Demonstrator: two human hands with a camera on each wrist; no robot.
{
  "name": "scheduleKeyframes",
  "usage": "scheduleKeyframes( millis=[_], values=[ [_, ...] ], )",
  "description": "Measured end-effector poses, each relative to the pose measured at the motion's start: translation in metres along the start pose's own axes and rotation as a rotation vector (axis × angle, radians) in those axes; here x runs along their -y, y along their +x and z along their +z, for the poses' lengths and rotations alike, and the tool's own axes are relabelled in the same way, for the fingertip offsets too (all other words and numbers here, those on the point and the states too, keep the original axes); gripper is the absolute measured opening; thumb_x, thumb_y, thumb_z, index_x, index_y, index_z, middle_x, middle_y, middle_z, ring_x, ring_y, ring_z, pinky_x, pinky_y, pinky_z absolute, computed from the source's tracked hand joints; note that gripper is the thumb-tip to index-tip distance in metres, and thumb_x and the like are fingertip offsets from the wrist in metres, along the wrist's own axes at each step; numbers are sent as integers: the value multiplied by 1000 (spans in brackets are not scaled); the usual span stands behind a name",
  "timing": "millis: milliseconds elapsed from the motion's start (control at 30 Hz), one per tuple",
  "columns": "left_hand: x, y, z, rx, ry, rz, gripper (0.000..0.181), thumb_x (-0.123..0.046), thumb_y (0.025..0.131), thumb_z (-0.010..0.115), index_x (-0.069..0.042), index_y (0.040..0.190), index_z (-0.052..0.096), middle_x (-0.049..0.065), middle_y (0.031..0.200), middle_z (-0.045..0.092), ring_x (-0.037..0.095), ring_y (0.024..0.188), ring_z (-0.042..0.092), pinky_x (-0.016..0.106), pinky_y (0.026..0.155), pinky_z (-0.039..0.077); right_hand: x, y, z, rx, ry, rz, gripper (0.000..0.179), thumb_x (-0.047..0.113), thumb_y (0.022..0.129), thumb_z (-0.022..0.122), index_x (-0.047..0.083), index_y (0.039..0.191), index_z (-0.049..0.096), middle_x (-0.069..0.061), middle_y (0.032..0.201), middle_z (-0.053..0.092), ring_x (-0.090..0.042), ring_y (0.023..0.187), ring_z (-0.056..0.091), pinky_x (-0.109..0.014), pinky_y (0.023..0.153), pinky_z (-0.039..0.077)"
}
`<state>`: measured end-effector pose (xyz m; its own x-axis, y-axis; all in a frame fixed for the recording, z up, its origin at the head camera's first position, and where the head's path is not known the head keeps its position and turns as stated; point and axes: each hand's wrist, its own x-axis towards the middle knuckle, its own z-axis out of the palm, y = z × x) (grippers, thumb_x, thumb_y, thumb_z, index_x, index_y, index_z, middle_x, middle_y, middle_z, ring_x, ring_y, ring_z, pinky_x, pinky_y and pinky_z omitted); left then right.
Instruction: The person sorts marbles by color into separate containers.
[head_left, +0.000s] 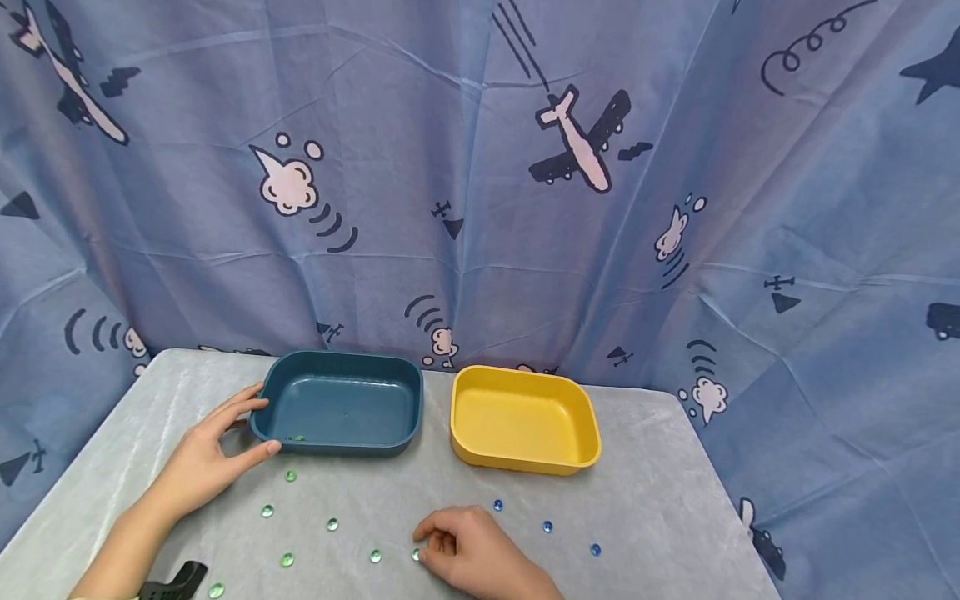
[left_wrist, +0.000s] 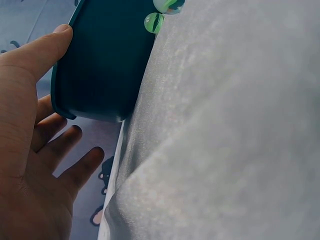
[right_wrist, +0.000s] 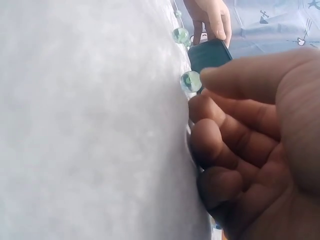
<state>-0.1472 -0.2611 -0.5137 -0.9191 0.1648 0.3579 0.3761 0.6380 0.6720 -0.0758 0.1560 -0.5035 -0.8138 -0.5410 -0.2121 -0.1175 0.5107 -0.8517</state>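
Observation:
In the head view, my left hand holds the left front corner of a dark teal box. Its thumb lies on the front rim, with the index finger round the end wall; the other fingers stand apart in the left wrist view. Green marbles show inside near that corner. My right hand is low over the table, fingers loosely bent. Thumb and index tips are right at a clear green marble, partly hidden by the thumb in the head view. No marble shows between those tips.
A yellow box stands right of the teal one. Several green marbles lie scattered across the grey cloth-covered table. Three blue marbles lie in front of the yellow box. A patterned blue curtain hangs behind.

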Motion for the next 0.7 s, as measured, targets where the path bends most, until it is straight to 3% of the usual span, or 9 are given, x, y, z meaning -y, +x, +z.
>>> scheduleKeyframes(
  millis=[333,567,700],
  values=[
    [1,0,1,6,9,-10,67,-37,93,91,-8,147,65,9,168,49,-18,131,41,2,98,41,5,-1,5,29,-86,31,11,19,97,83,26,105,83,16,81,68,-4,73,58,-21,67,52],
    [-1,1,-1,4,8,-19,67,-35,92,93,-10,147,65,8,168,49,0,133,52,3,99,43,3,1,4,38,-129,-29,8,18,99,82,24,104,83,19,79,67,0,71,58,-19,66,53],
    [-2,1,-1,1,-3,-14,66,-33,91,93,-11,147,66,8,168,49,1,133,52,2,98,42,3,1,4,35,-142,-37,7,18,99,83,24,103,82,20,79,66,1,70,57,-18,66,53]
  ],
)
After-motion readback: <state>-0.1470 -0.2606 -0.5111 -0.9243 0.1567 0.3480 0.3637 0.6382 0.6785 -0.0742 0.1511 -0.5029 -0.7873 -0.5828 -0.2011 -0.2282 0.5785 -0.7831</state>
